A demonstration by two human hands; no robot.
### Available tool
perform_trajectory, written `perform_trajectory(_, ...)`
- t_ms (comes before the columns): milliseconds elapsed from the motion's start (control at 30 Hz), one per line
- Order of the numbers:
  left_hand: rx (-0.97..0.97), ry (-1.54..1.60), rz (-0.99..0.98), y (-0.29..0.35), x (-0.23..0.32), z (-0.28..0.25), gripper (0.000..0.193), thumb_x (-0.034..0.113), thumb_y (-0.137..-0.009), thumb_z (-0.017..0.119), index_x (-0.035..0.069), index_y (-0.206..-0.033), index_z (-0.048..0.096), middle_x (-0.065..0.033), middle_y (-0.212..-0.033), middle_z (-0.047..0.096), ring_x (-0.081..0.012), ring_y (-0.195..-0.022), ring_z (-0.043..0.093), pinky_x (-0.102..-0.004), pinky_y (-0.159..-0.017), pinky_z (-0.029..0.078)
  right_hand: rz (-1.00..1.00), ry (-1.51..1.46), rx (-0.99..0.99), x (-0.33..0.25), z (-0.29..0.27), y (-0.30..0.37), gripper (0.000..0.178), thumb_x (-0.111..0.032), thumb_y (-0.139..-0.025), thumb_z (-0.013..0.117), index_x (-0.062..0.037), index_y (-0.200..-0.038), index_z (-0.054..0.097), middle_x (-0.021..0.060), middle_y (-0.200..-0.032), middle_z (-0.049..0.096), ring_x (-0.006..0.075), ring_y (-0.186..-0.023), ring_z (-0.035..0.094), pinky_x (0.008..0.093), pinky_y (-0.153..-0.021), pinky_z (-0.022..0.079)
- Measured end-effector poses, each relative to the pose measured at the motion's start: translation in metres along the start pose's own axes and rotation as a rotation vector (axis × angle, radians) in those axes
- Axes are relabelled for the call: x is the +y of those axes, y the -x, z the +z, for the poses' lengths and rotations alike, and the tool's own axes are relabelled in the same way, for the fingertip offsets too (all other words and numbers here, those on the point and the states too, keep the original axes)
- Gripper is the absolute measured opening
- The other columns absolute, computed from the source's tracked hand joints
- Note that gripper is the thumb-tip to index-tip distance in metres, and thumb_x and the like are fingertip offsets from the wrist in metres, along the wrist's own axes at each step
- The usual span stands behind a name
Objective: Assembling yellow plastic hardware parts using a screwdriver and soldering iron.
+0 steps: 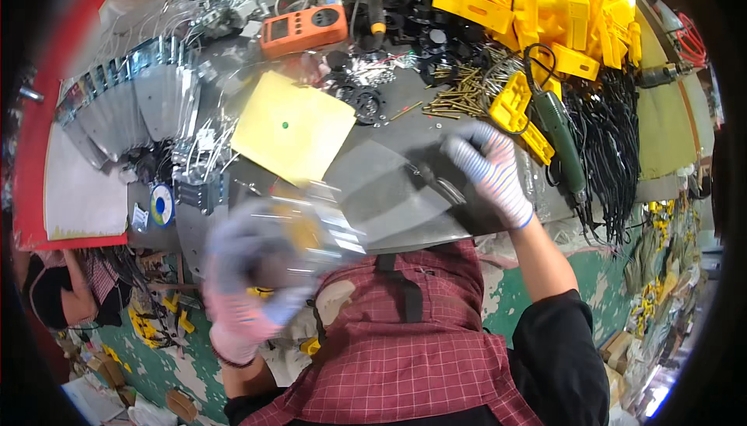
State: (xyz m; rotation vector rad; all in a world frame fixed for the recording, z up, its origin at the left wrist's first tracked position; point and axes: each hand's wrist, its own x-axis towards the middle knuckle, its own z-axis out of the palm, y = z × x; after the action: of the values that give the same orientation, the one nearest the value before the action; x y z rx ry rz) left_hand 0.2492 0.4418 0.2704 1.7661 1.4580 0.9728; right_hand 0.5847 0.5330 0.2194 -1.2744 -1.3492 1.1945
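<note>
My left hand (253,282), in a white glove with coloured stripes, is smeared by motion at the bench's near edge. Its fingers curl round a shiny, partly see-through piece (338,231), too blurred to name. Over the bench to the right is my right hand (498,177), in a similar glove; its fingertips are blurred and I see nothing certain in them. Slim metal pieces (443,185) lie on the dark mat just left of that hand. Between and beyond my hands sits a yellow square sheet (292,130) with a small green dot.
An orange meter (303,31) and a heap of yellow plastic housings (560,6) occupy the back. Long screws (463,91), a green-handled tool (556,134) and black cables (611,146) lie right. Metal plates (144,99) and a tape roll (162,204) are left. Another person's arm (78,294) shows far left.
</note>
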Motion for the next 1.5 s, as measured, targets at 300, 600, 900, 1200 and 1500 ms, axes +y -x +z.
perform_trajectory(300,-0.362,-0.411,0.345,-0.047,-0.021,0.076,0.055,0.021,-0.063,0.083,0.008,-0.109,0.056,-0.0205,-0.131,0.055,-0.0413,-0.117,0.052,-0.0506,-0.102,0.040,-0.364,1.298,0.155,-0.021,-0.034,-0.117,0.034,-0.027,-0.088,0.061,-0.0143,-0.119,0.061,0.0140,-0.103,0.067,0.0332,-0.094,0.066,0.0439,-0.081,0.054)
perform_trajectory(600,-0.363,-0.659,0.529,-0.062,0.046,0.135,0.033,0.027,-0.070,0.074,0.008,-0.095,0.064,-0.0148,-0.121,0.059,-0.0372,-0.117,0.052,-0.0559,-0.103,0.037,-0.374,0.745,0.133,-0.023,-0.053,-0.096,0.030,-0.019,-0.085,0.066,-0.0087,-0.114,0.068,0.0149,-0.102,0.070,0.0291,-0.094,0.067,0.0362,-0.086,0.052)
perform_trajectory(900,-0.239,-0.451,0.528,-0.065,0.015,0.153,0.020,0.016,-0.076,0.070,0.009,-0.094,0.064,-0.0091,-0.099,0.064,-0.0332,-0.104,0.058,-0.0542,-0.103,0.038,0.207,0.254,0.146,0.000,-0.016,0.080,0.026,-0.019,-0.087,0.069,0.0000,-0.105,0.070,0.0151,-0.091,0.071,0.0213,-0.085,0.070,0.0320,-0.077,0.053)
perform_trajectory(1200,-0.195,-0.272,0.449,-0.053,0.010,0.126,0.066,0.034,-0.077,0.075,0.009,-0.131,0.048,-0.0216,-0.140,0.046,-0.0412,-0.131,0.042,-0.0541,-0.109,0.033,-0.194,0.444,-0.011,0.013,0.036,0.085,0.022,-0.018,-0.084,0.071,-0.0070,-0.103,0.067,0.0140,-0.088,0.067,0.0339,-0.075,0.066,0.0401,-0.065,0.053)
perform_trajectory(1500,-0.239,-0.420,0.398,-0.061,-0.009,0.129,0.074,0.036,-0.062,0.078,0.010,-0.127,0.055,-0.0102,-0.118,0.059,-0.0311,-0.109,0.055,-0.0446,-0.095,0.040,-0.242,0.483,0.084,0.012,0.048,0.083,0.028,-0.022,-0.085,0.070,-0.0072,-0.109,0.067,0.0129,-0.084,0.065,0.0334,-0.073,0.064,0.0416,-0.064,0.052)
